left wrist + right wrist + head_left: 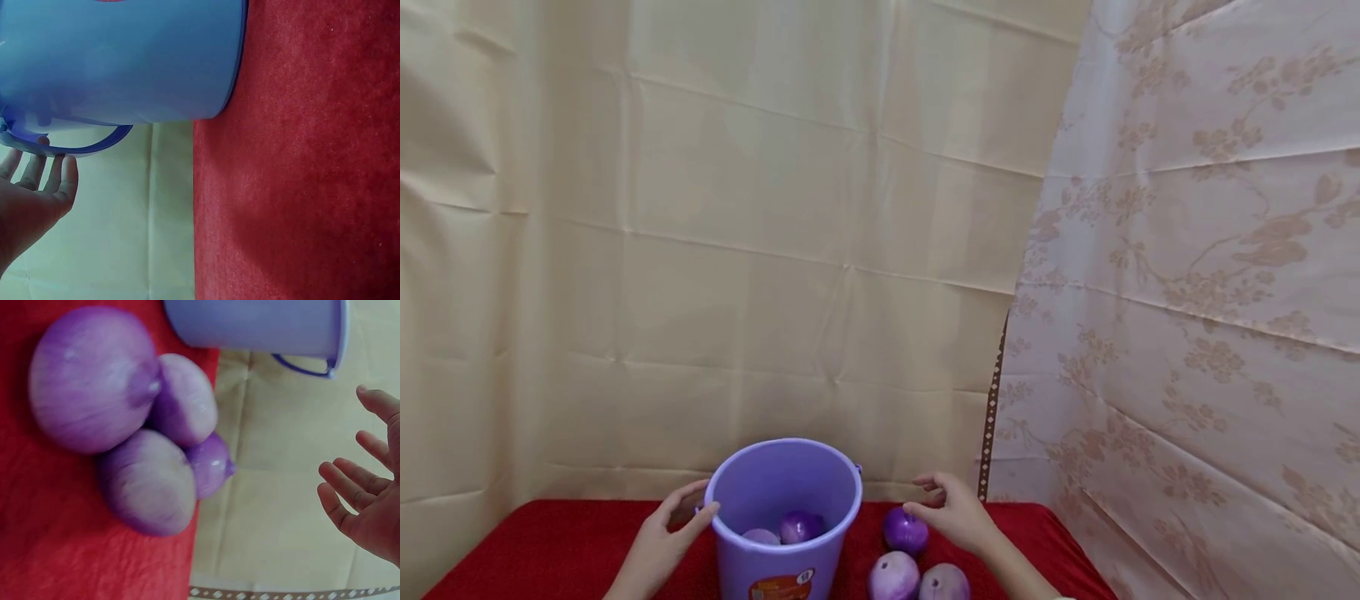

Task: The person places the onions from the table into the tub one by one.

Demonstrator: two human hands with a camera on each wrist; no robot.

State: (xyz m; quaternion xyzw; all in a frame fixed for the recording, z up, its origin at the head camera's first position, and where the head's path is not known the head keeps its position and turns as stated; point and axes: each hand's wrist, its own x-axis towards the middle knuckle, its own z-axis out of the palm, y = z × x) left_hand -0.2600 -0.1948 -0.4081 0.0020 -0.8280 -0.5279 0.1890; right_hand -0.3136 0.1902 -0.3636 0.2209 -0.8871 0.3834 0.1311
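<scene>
purple plastic bucket (730, 550) upright on desk (587, 537) covered in red cloth; two onions (801, 527) inside. left hand (662, 537) at bucket's side, thumb at rim, fingertips at handle (94, 148); cannot tell whether it grips. right hand (958, 512) loose, fingers apart, holding nothing, near dark purple onion (906, 533). right wrist view: four-onion cluster (128, 415) on cloth, near bucket. beige curtain (775, 250) behind; floral curtain (1210, 250) at right.
</scene>
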